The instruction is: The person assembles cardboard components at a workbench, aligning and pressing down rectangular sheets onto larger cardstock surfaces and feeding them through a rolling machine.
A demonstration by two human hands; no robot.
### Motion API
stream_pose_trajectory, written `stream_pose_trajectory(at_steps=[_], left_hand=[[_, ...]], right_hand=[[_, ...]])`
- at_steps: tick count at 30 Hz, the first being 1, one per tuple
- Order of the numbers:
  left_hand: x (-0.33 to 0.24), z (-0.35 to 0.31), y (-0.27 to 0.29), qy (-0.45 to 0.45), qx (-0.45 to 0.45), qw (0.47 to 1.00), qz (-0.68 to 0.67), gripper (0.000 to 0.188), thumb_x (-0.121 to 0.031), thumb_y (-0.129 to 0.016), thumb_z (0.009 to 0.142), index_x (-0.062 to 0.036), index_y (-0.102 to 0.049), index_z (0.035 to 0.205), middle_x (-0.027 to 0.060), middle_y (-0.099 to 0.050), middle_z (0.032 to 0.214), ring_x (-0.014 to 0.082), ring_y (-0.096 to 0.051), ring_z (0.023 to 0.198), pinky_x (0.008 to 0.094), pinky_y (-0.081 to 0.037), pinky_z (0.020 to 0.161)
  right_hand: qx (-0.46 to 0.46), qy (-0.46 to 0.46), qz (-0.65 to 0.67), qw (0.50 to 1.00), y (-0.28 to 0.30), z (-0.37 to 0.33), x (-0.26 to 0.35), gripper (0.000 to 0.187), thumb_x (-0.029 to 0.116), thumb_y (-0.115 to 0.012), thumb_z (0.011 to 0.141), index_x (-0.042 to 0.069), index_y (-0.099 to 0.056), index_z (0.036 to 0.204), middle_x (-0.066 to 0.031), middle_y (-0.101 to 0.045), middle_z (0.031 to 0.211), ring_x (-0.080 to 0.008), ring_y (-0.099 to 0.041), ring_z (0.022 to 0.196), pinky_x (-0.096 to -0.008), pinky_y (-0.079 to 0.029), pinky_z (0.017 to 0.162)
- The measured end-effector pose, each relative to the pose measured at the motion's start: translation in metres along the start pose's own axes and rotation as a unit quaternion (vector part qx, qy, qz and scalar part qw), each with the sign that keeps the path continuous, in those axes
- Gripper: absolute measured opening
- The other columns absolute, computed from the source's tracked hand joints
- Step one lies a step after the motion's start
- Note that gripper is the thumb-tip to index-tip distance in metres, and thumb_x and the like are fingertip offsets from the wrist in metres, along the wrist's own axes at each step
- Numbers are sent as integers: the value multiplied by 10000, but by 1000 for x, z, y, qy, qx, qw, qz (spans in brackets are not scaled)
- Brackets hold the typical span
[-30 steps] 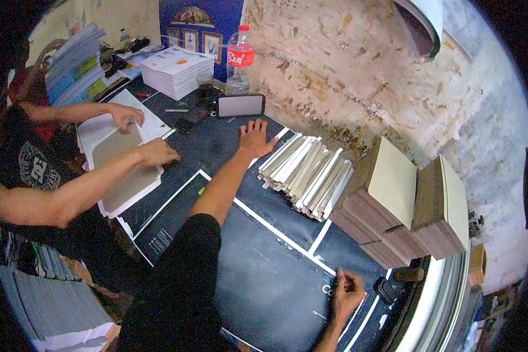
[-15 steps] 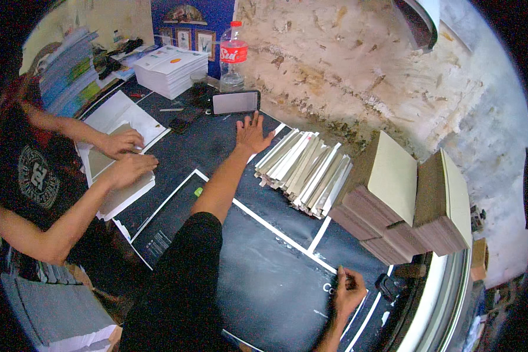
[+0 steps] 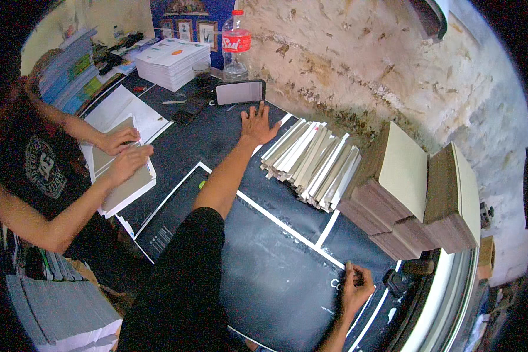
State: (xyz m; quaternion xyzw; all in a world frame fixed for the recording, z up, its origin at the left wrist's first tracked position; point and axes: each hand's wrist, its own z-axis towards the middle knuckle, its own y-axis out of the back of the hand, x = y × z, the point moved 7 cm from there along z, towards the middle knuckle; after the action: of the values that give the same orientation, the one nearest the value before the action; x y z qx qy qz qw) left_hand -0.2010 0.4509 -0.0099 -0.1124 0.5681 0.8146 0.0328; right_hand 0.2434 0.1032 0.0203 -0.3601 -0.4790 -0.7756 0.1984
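My left hand [image 3: 258,124] reaches to the far side of the black table, palm down with its fingers spread. Its fingertips lie just in front of a phone [image 3: 239,92] propped on its long side with a pale screen, and it holds nothing. A row of white and grey paper strips or thin bundles [image 3: 312,164] lies right of it. Lower right, my right hand [image 3: 356,288] hovers at or just above the table, fingers curled toward the thumb; I see nothing in them. A black object [image 3: 395,283] of unclear kind is beside it.
Stacked grey-brown boards [image 3: 393,188] stand at the right by the stained wall. On the left, a co-worker's hands [image 3: 123,155] press on a grey-covered paper block [image 3: 126,188]. Behind are a paper stack [image 3: 173,61], a glass and a plastic bottle [image 3: 236,50].
The view has shifted slightly. Both my hands keep much the same pose and place. The co-worker's fingers have moved a little over the grey-covered block.
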Motion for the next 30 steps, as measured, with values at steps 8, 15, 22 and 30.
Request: stream_pose_trajectory(at_steps=[8, 15, 22, 30], left_hand=[[-18, 10, 12, -22, 65, 995, 70, 821, -620, -389, 982, -72, -290, 1584, 111, -197, 1686, 360, -219, 1528, 589, -157, 1212], [1, 6, 2, -5, 61, 998, 7, 909, -695, -334, 968, -31, -245, 1583, 148, -240, 1666, 454, -254, 1491, 672, -124, 1191], [-4, 3, 7, 20, 85, 996, 31, 842, -638, -351, 986, -73, -243, 1601, 105, -186, 1691, 378, -236, 1521, 598, -174, 1204], [-9, 5, 10, 16, 74, 997, 32, 870, -664, -361, 969, -57, -273, 1587, 128, -207, 1681, 391, -266, 1498, 604, -197, 1178]], right_hand=[[-17, -6, 6, 1000, 4, 2, -3, 153, 180, -812, 848, 46, -743, 862, -41, -664, 734, -111, -548, 615, -270, -435, 558], [-7, -23, 16, 1000, -1, 1, -1, 158, 178, -812, 849, 36, -751, 876, -52, -675, 753, -125, -562, 628, -282, -449, 574], [1, -33, -9, 999, 1, 1, -6, 164, 184, -822, 842, 38, -760, 886, -58, -691, 785, -131, -571, 645, -283, -462, 599], [-24, 11, -3, 1000, 3, 3, 4, 162, 155, -809, 869, 15, -732, 843, 9, -622, 693, -55, -477, 593, -230, -373, 540]])
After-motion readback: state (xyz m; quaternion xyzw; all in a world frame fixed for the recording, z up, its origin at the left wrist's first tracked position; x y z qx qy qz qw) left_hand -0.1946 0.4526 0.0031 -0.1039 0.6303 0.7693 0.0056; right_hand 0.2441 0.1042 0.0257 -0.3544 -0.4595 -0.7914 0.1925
